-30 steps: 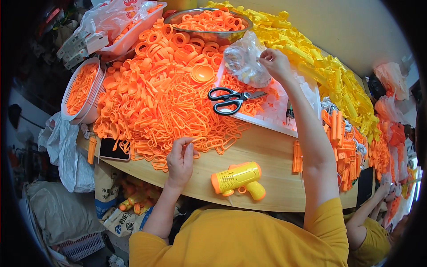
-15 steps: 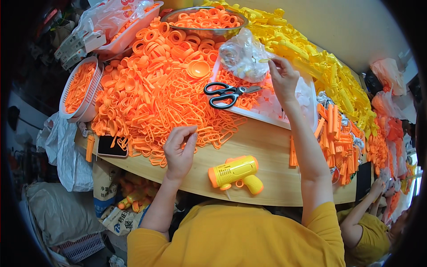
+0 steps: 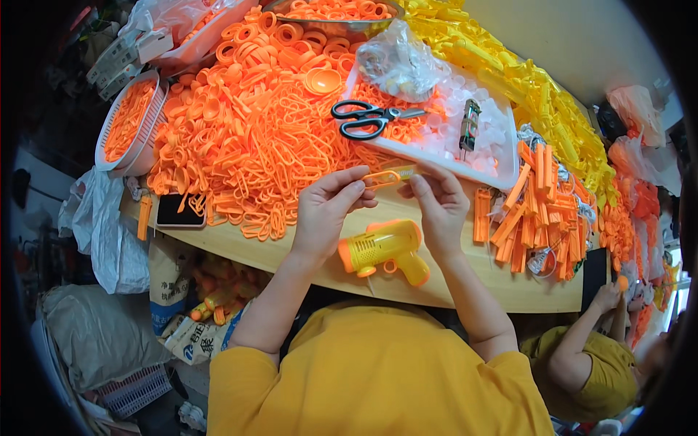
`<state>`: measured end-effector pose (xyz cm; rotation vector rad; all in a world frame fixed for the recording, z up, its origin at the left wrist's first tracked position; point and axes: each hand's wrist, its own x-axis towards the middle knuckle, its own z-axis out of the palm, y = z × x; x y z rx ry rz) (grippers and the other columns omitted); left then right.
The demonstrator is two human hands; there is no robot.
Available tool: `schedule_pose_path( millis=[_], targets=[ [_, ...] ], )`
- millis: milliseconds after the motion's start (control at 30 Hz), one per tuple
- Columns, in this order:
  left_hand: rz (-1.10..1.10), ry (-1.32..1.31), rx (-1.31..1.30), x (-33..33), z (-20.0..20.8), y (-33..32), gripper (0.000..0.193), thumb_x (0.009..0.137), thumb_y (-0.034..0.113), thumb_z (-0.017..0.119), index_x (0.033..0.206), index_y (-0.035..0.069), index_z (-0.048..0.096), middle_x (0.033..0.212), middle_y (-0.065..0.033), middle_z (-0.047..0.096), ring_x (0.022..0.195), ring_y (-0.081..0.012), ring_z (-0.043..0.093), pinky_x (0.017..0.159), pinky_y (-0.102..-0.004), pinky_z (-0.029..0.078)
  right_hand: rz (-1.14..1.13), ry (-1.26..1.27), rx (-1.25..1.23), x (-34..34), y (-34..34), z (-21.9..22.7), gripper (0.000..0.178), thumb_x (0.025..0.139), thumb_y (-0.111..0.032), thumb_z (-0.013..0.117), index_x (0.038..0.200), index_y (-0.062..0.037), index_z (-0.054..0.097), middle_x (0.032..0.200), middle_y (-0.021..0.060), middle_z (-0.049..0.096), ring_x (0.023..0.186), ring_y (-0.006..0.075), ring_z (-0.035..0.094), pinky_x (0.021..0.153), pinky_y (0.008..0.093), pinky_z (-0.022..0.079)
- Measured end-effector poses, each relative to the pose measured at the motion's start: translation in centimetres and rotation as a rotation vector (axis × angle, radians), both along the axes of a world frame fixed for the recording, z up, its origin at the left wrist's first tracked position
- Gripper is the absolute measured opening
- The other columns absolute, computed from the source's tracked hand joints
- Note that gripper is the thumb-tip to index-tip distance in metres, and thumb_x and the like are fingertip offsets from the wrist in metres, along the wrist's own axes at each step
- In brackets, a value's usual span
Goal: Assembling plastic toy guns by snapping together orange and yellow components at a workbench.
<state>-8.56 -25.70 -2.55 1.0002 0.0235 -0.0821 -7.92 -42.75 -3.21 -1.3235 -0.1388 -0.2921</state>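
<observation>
Above the table's front part, my left hand [image 3: 329, 211] is closed in a pinch on a long orange plastic loop [image 3: 382, 179]. My right hand [image 3: 441, 207] meets it from the other side, its fingers closed on a small, slim yellowish piece [image 3: 406, 172] at the loop's right end. The fingers partly cover that piece, so its kind is unclear. Just below both hands, a yellow toy gun [image 3: 384, 251] with orange ends lies on its side on the wooden table [image 3: 454, 280].
Orange loops, rings and cups [image 3: 254, 138] pile up on the left. Black-handled scissors [image 3: 371, 118] lie over a white tray [image 3: 502, 174] of clear pieces. Orange sticks [image 3: 534, 211] and yellow parts [image 3: 538, 109] crowd the right. A phone [image 3: 181, 211] lies left; another person [image 3: 589, 363] sits right.
My right hand has come down from above the tray towards my left hand. My left hand has moved up and right and now holds an orange loop. The view has shifted slightly.
</observation>
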Motion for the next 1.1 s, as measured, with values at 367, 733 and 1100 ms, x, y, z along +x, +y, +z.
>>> schedule_pose_path(
  millis=[367,733,1100],
  targets=[
    [-0.073,0.077,0.059,-2.4,-1.1,-0.6,0.022,0.088,0.001,0.059,0.109,-0.004,0.062,0.09,-0.01,0.066,0.078,-0.0146,0.065,0.072,-0.0258,0.056,0.078,0.097,-0.004,-4.2,0.4,-1.2,0.027,0.092,-0.006,0.056,0.118,0.002,0.055,0.095,0.0083,0.065,0.081,0.0145,0.065,0.074,0.0255,0.053],
    [-0.088,0.01,0.08,-3.1,-1.5,-0.4,0.019,0.087,0.0,0.06,0.106,-0.003,0.063,0.087,-0.0089,0.066,0.074,-0.014,0.065,0.07,-0.0267,0.056,0.159,0.125,0.04,-5.0,-0.5,-0.7,0.029,0.091,-0.006,0.057,0.118,0.0023,0.055,0.098,0.0099,0.065,0.083,0.0162,0.066,0.076,0.0281,0.054],
    [-0.107,0.185,-0.279,-4.7,-0.5,-2.7,0.021,0.09,0.01,0.061,0.108,0.0,0.057,0.097,-0.0103,0.063,0.088,-0.0173,0.065,0.074,-0.0282,0.055,-0.08,0.016,0.084,-6.3,-0.4,-1.5,0.032,0.082,0.005,0.064,0.112,-0.0006,0.053,0.096,0.009,0.064,0.076,0.0141,0.06,0.069,0.0238,0.049]
  ],
)
